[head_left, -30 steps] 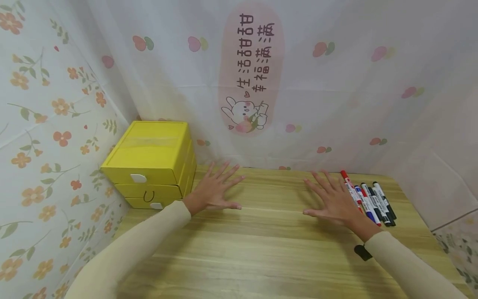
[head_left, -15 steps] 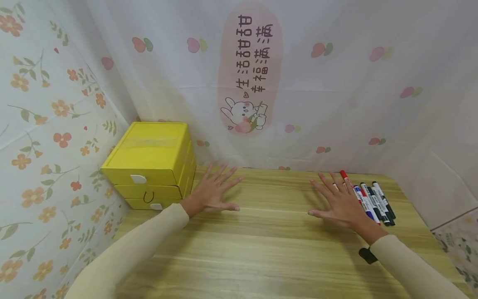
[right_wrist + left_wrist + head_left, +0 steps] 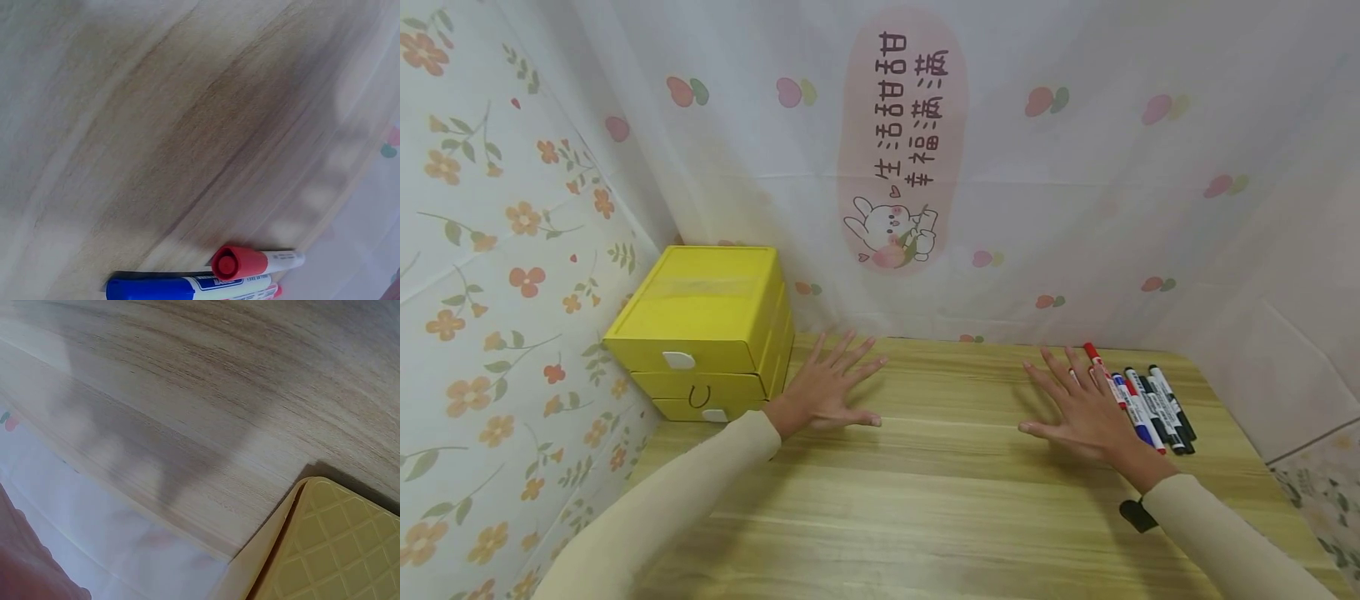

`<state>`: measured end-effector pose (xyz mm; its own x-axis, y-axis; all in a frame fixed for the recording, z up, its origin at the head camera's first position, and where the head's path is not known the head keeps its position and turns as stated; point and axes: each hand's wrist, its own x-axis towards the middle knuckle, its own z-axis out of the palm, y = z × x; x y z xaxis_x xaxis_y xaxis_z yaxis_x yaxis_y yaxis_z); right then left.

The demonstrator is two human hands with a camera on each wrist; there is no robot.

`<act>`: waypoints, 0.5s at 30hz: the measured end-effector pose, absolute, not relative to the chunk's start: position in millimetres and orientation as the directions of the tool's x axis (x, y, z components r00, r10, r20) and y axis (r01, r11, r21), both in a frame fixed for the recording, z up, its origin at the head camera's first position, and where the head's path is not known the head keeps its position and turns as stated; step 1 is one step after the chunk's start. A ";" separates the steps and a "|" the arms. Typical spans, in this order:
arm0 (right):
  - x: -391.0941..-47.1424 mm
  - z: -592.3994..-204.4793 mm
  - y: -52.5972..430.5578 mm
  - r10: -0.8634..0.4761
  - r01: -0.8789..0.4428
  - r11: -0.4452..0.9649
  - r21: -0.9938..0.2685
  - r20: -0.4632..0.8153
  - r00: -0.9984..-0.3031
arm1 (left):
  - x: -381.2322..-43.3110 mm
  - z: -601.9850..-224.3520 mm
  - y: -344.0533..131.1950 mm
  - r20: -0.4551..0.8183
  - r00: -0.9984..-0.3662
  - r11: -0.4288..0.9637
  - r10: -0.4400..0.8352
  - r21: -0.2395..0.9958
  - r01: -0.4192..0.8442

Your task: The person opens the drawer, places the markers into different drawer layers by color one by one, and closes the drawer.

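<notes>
Both hands hold nothing. My left hand point(image 3: 827, 387), fingers spread, hovers over the wooden table beside a yellow three-drawer box point(image 3: 700, 292). The box's criss-cross patterned side point(image 3: 344, 544) shows in the left wrist view. My right hand point(image 3: 1086, 412) is spread as well, palm down, just left of several whiteboard markers point(image 3: 1157, 408), and overlaps some of them in the head view. In the right wrist view, a marker with a red cap point(image 3: 240, 262) lies by a marker with a blue end point(image 3: 150, 289).
The wooden table point(image 3: 895, 517) runs back to a white curtain point(image 3: 737, 150) with printed fruit and a rabbit. A floral curtain point(image 3: 490, 333) borders the left side. A small black object point(image 3: 1138, 516) shows by the right cuff.
My right hand has shifted slightly to the right, and my left hand a little to the left. Both stay spread; the box and markers stay where they were.
</notes>
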<state>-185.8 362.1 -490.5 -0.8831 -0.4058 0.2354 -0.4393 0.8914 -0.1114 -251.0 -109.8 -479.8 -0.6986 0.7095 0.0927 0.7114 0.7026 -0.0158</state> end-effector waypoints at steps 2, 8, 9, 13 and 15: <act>-185.5 -489.1 361.6 -0.405 -0.438 0.891 -0.117 0.230 -0.885 | -250.7 -479.3 -109.4 0.090 -0.696 0.700 0.712 -0.023 0.714; -186.7 -489.0 359.1 -0.401 -0.434 0.892 -0.127 0.218 -0.890 | -250.6 -478.7 -108.4 0.071 -0.703 0.706 0.707 -0.029 0.707; -186.9 -489.1 357.9 -0.402 -0.435 0.892 -0.128 0.218 -0.889 | -250.5 -478.6 -107.9 0.069 -0.704 0.707 0.706 -0.030 0.706; -188.4 -489.1 351.1 -0.409 -0.443 0.886 -0.136 0.221 -0.886 | -250.1 -478.6 -105.8 0.079 -0.700 0.703 0.710 -0.027 0.710; -188.9 -488.7 346.1 -0.410 -0.446 0.884 -0.140 0.226 -0.884 | -249.6 -478.5 -104.7 0.096 -0.695 0.699 0.713 -0.019 0.715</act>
